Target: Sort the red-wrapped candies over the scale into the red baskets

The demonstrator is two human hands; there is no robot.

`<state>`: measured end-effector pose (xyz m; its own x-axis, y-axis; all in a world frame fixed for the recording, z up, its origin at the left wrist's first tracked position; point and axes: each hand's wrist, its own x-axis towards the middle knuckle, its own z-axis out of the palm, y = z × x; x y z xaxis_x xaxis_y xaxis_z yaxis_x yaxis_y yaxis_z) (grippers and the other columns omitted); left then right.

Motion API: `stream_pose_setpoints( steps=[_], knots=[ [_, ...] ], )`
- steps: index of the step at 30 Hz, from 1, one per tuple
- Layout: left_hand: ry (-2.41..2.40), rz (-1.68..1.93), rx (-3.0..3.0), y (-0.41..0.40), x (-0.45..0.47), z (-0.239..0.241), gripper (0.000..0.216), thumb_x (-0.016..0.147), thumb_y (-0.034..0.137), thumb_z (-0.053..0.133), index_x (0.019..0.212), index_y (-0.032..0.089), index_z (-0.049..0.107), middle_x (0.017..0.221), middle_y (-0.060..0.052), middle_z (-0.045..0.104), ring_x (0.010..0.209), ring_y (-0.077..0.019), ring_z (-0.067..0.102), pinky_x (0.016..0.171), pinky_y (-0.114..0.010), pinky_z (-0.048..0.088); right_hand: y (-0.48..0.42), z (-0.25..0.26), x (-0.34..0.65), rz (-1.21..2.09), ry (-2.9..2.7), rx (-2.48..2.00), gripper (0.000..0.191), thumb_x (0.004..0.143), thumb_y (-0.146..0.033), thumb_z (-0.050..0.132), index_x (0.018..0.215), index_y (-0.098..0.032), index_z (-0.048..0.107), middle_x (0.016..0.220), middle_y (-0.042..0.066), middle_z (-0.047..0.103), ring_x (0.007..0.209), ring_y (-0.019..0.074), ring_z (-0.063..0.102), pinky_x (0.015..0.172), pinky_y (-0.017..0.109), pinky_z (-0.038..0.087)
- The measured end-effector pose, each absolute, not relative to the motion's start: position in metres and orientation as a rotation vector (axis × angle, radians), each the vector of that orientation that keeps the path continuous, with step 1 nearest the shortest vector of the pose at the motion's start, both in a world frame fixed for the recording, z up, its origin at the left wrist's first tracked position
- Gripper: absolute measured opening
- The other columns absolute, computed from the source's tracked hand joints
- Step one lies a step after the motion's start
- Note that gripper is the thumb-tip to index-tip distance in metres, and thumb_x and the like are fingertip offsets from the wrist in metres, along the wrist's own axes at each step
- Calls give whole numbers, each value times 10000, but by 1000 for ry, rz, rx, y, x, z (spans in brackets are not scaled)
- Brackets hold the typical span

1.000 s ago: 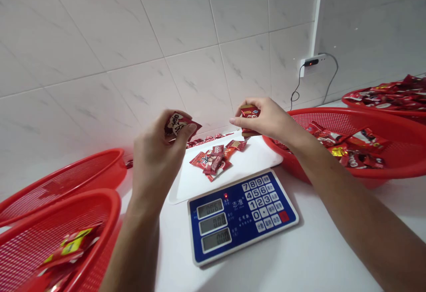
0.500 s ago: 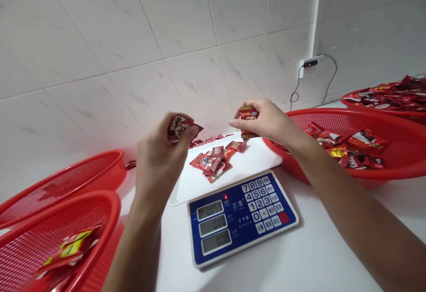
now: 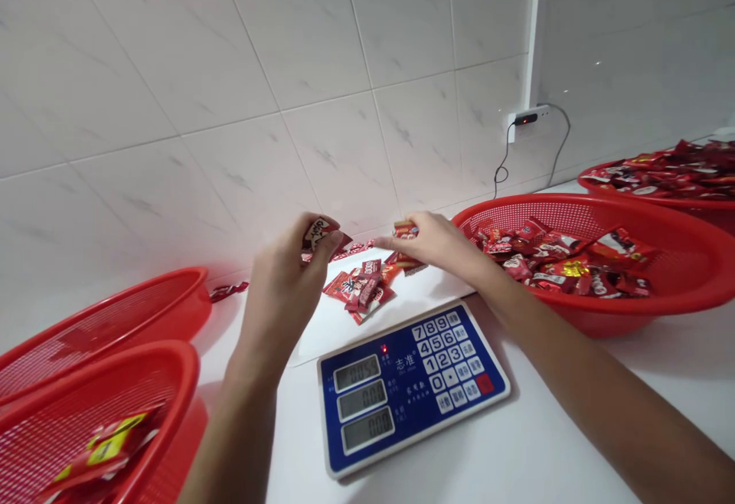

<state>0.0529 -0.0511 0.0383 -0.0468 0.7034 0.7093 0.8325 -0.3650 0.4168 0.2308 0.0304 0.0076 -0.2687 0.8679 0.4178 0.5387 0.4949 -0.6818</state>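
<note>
My left hand (image 3: 290, 278) is closed on a dark red snack packet (image 3: 319, 234) with pale lettering, held above the left part of the scale's white pan (image 3: 327, 335). On the right, my right hand (image 3: 430, 242) pinches a red and gold snack packet (image 3: 405, 230), low over the far right of the pan. Several red packets (image 3: 363, 288) lie in a loose pile on the pan between my hands. The blue scale panel (image 3: 413, 385) faces me, with a number keypad and three grey displays (image 3: 357, 372).
At the right stands a red mesh basket (image 3: 683, 259) of snack packets, with a fuller basket (image 3: 671, 171) behind. Two red baskets (image 3: 178, 366) are at the left; the nearer holds yellow-and-red packets (image 3: 109, 443). More packets (image 3: 230, 290) lie along the tiled wall. A cabled socket (image 3: 525, 119) is on the wall.
My right hand has come down and left with its packet, closer to the pile on the pan. My left hand still grips its packet, slightly lower and further right. The view has shifted a little.
</note>
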Motion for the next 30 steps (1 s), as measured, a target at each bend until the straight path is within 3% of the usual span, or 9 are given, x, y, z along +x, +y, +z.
stream_pose_setpoints(
  steps=[5,12,17,30],
  knots=[
    [-1682,-1411,-2081,-51,51,38,68,858,288,583,843,241,630,724,11,692,649,-147,620,550,-230,441,51,-18,218,759,-1949,-1151,380,741,-553,681,780,-216,510,847,75,663,779,224,608,630,333,427],
    [-1698,-1457,-2020,-53,49,40,75,845,294,596,856,238,645,743,11,706,675,-149,642,564,-223,459,43,-1,225,859,-1622,-931,364,713,-458,771,792,-186,543,825,40,631,760,169,595,743,349,514],
    [-1633,-1511,-2005,-57,52,40,75,850,292,598,870,240,649,761,22,704,687,-141,656,577,-205,477,17,23,233,990,-1437,-596,414,676,-480,806,816,-189,547,875,-2,583,764,116,594,712,279,565],
    [-1581,-1474,-2033,-58,55,40,54,863,269,595,860,243,642,753,30,697,698,-137,658,642,-201,488,2,32,234,932,-1514,-623,334,694,-418,806,835,-189,608,742,-9,556,673,120,584,599,254,549]
  ],
)
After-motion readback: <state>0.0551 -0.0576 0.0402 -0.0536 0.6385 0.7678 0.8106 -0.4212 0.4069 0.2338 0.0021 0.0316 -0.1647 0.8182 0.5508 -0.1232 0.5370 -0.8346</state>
